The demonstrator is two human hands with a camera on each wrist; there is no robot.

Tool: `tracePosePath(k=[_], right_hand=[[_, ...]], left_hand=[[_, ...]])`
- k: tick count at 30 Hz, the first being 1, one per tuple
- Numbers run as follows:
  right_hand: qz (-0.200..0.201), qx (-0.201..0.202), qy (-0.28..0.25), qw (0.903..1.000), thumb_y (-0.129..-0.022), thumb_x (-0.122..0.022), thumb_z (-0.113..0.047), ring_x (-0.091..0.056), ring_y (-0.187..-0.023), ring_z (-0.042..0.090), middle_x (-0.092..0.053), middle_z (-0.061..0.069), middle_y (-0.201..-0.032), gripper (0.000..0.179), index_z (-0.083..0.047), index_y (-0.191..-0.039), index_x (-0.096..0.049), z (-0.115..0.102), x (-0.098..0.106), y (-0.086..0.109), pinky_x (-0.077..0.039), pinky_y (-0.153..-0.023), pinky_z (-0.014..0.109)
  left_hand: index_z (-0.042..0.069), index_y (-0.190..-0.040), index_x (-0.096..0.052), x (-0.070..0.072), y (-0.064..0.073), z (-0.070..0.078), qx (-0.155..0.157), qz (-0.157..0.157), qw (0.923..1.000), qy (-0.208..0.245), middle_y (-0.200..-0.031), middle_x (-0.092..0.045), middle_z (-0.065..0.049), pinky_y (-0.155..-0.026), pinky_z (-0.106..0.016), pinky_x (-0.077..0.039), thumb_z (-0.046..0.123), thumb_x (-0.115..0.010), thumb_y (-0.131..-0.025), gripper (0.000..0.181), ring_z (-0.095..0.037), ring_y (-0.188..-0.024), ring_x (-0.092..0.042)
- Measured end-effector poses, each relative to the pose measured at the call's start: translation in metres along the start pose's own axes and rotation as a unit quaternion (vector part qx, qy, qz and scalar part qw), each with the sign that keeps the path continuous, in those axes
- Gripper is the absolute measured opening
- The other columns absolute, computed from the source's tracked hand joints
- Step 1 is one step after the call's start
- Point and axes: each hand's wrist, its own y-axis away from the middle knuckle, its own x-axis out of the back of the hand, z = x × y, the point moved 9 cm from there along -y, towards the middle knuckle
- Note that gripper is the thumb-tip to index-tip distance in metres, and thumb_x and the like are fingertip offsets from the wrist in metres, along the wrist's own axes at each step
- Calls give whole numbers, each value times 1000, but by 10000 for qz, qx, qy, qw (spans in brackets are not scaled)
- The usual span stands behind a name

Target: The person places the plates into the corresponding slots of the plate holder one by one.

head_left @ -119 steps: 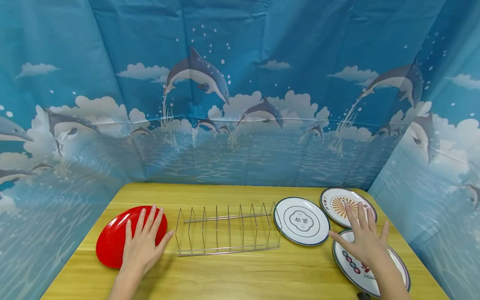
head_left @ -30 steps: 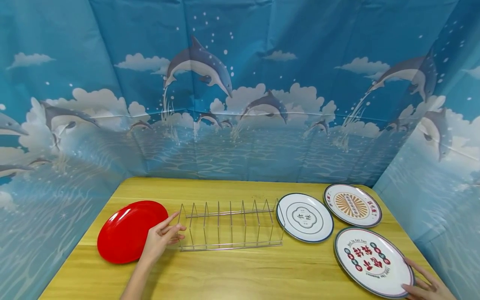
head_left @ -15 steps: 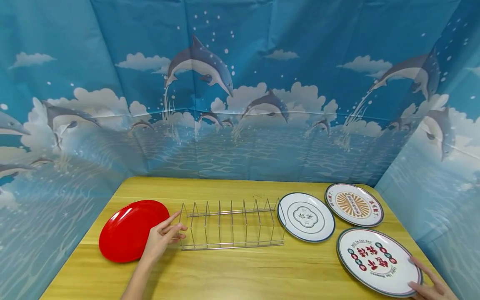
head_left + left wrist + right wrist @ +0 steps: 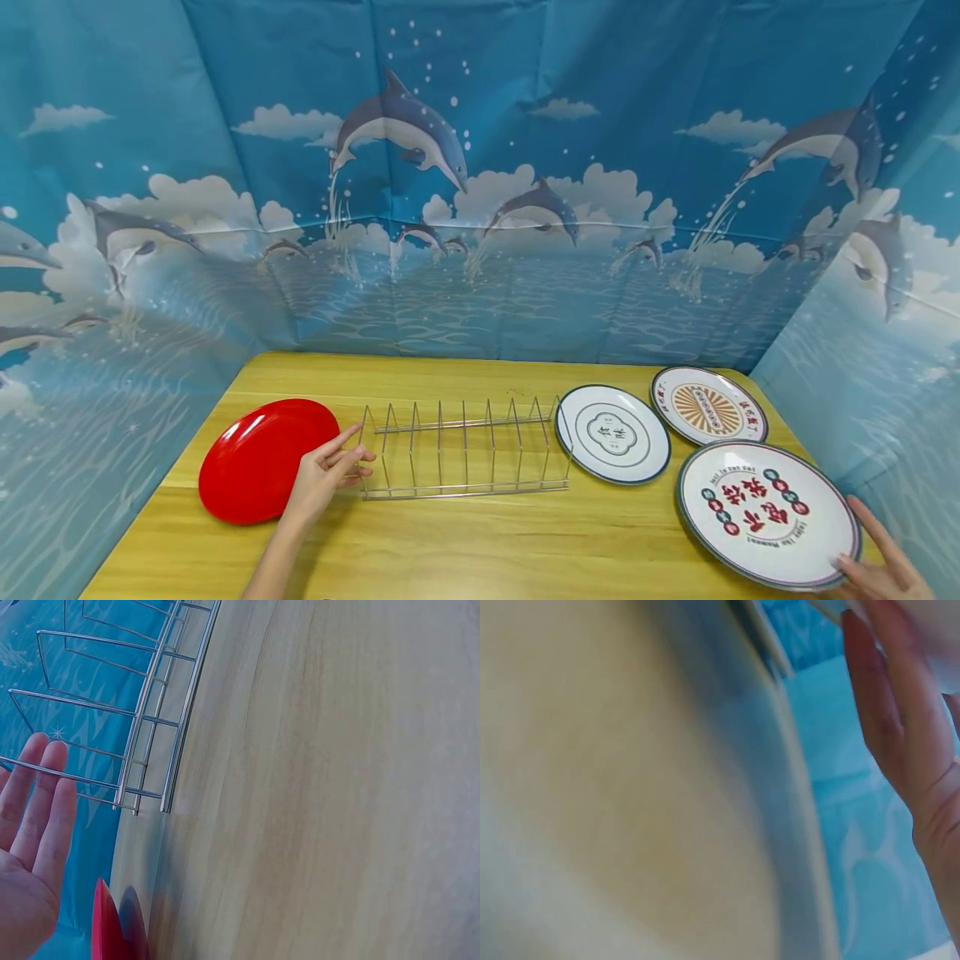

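Observation:
A metal wire dish rack [image 4: 465, 492] stands mid-table. My left hand [image 4: 318, 483] holds its left end wire, and in the left wrist view the fingers [image 4: 51, 825] lie fairly straight against that wire. At the right, my right hand [image 4: 885, 558] grips the right rim of a large white plate [image 4: 817, 500] with red and green lettering, thumb on top and fingers at the edge. This plate is raised slightly off the table and overlaps the sunburst plate's near rim. In the right wrist view, part of the hand [image 4: 915, 727] shows, but its fingertips are partly cut off.
A red plate [image 4: 262, 467] lies left of the rack. Right of the rack lies a white plate [image 4: 618, 454] with a grey emblem, and behind it a plate with an orange sunburst [image 4: 675, 425]. A dolphin-print curtain [image 4: 480, 308] surrounds the wooden table [image 4: 480, 558].
My left hand went from over the red plate to the rack's end. My right hand took the lettered plate's right rim, then raised the plate, shifting it a little right.

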Motion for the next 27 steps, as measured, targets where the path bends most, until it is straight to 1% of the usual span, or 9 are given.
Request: tracePosePath(k=[3,5,7,11,12,15,17,22,27], right_hand=[[178,545,310,9979,-97,-24,8,-64,-94,27,-64,5,-107,70,-48,-139,-21,-13,-8,-9,-54,-78,34],[328,861,413,9949,-97,-20,11,-62,-98,27,-53,-2,-124,74,-45,-143,-9,-19,-8,-17,-53,-81,35],[510,1088,632,9907,-95,-21,13,-61,-100,22,-46,-8,-126,74,-40,-145,-4,-27,-21,-29,-53,-82,34],[-235,1605,103,9867,-92,-13,19,-55,-111,26,-36,-4,-139,74,-27,-148,-1,-44,-80,-62,-51,-87,38],[-520,1705,-108,9839,-90,-11,20,-54,-112,29,-43,-1,-135,74,-24,-148,0,-48,-97,-71,-50,-88,39],[-778,1853,-269,9792,-89,-12,23,-52,-114,32,-39,3,-138,74,-19,-148,0,-52,-131,-95,-49,-89,40],[-914,1909,-106,9773,-88,-14,23,-51,-115,31,-35,5,-141,73,-16,-148,2,-51,-149,-112,-49,-89,39],[-565,1609,699,9829,-90,-26,19,-52,-115,20,-12,3,-144,73,-17,-148,0,-38,-187,-153,-52,-84,31],[-192,1031,1061,9888,-93,-36,10,-57,-105,17,-24,5,-139,72,-25,-148,-7,-18,-226,-190,-54,-79,28]], left_hand=[[7,-134,-46,0,1,1,-37,-28,10000,-26,-89,-69,-9,-72,-39,-56,18,-60,-89,48,-25,-76,-68],[7,-134,-46,1,1,2,-32,-48,10000,-22,-89,-69,-8,-72,-39,-56,18,-60,-90,48,-26,-77,-68],[6,-134,-46,1,1,2,-14,-57,10000,-1,-90,-69,-8,-72,-39,-56,17,-60,-89,48,-27,-78,-67],[6,-134,-46,2,1,3,-54,-127,9999,22,-92,-69,-10,-72,-40,-56,15,-60,-89,48,-30,-80,-67],[5,-134,-46,2,1,3,-70,-147,9999,29,-93,-69,-11,-73,-41,-56,15,-61,-89,48,-30,-80,-67],[4,-134,-45,2,1,5,-131,-239,9996,47,-95,-68,-15,-73,-42,-55,14,-61,-88,50,-33,-81,-66],[3,-134,-45,2,0,6,-144,-286,9995,51,-96,-67,-18,-74,-43,-55,14,-62,-88,50,-34,-82,-66],[3,-134,-45,2,-1,6,-152,-349,9993,-8,-95,-65,-21,-73,-41,-56,14,-63,-87,51,-33,-80,-65],[4,-133,-46,1,-2,4,-112,-341,9994,-30,-94,-63,-24,-71,-38,-56,14,-63,-87,51,-35,-80,-64]])
